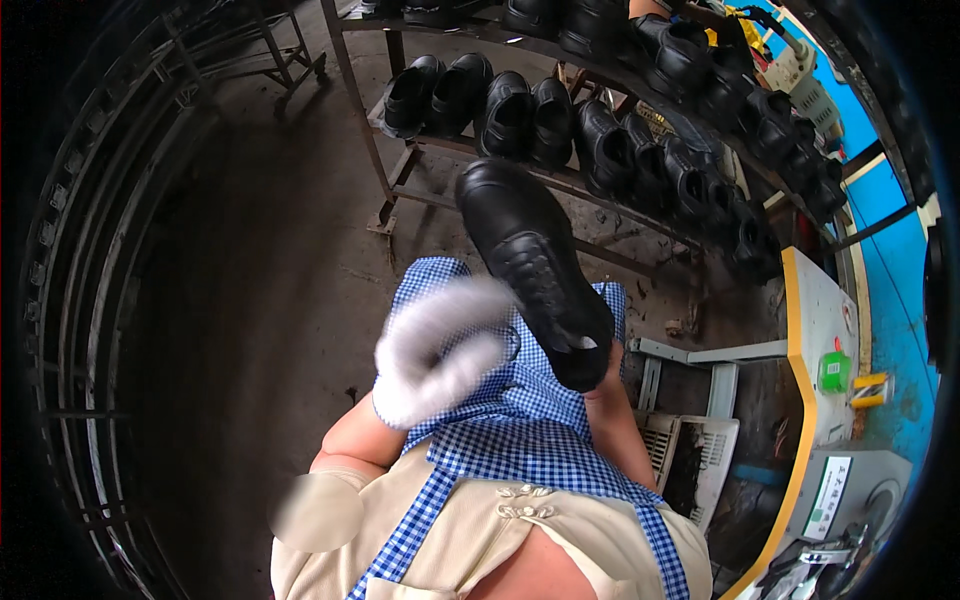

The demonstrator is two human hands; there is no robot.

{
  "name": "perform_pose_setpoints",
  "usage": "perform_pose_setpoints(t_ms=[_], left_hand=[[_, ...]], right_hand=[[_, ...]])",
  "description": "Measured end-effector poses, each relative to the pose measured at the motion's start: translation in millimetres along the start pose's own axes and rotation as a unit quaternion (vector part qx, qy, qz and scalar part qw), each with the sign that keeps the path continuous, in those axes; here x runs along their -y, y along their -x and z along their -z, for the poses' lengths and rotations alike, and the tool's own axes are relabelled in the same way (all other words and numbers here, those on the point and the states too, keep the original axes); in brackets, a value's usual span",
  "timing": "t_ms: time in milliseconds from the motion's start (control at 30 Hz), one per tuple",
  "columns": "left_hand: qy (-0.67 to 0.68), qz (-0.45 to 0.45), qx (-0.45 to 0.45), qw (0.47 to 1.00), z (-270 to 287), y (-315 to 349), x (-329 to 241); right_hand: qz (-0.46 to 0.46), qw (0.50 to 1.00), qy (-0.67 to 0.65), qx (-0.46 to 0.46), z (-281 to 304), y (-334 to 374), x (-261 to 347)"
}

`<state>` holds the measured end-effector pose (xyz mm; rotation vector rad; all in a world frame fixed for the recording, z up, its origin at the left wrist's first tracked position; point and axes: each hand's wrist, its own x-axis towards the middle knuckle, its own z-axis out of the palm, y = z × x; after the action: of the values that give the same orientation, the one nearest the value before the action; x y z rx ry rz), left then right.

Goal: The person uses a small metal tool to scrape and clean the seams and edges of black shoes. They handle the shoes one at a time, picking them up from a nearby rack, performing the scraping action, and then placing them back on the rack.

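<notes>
A black lace-up shoe [530, 255] is held up in front of my body, its toe toward the far left and its heel near my right wrist. My right hand [606, 380] grips it at the heel end; the shoe hides most of the fingers. My left hand [435, 350], in a white glove, is beside the laces on the shoe's left. Motion blurs this glove, so I cannot tell whether its fingers hold anything or touch the shoe. Beneath both hands is my blue-and-white checked apron [520, 435].
Ahead, a metal rack [425, 197] carries rows of black shoes [505, 115]. At right stands a yellow-edged machine or bench [815, 310] with a green container [834, 372], and a pale plastic crate [708, 460] lies beside it. Metal rails [85, 300] curve along the left.
</notes>
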<state>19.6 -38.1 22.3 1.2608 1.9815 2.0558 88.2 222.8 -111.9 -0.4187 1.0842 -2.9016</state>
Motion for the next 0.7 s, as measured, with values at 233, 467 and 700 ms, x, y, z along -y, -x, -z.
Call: perform_pose_setpoints(t_ms=[233,467,700], left_hand=[[0.268,0.173,-0.269,0.909,-10.3,-29.5,45.8],[0.070,0.097,0.004,0.993,-2.6,-39.2,22.6],[0.031,0.105,0.137,0.985,-21.7,-45.2,18.8]], right_hand=[[-0.199,0.955,0.145,-0.165,31.6,40.9,-4.6],[0.157,0.764,0.626,0.001,-57.9,-29.3,90.2],[0.241,0.506,0.794,0.235,-134.3,-58.8,135.2]])
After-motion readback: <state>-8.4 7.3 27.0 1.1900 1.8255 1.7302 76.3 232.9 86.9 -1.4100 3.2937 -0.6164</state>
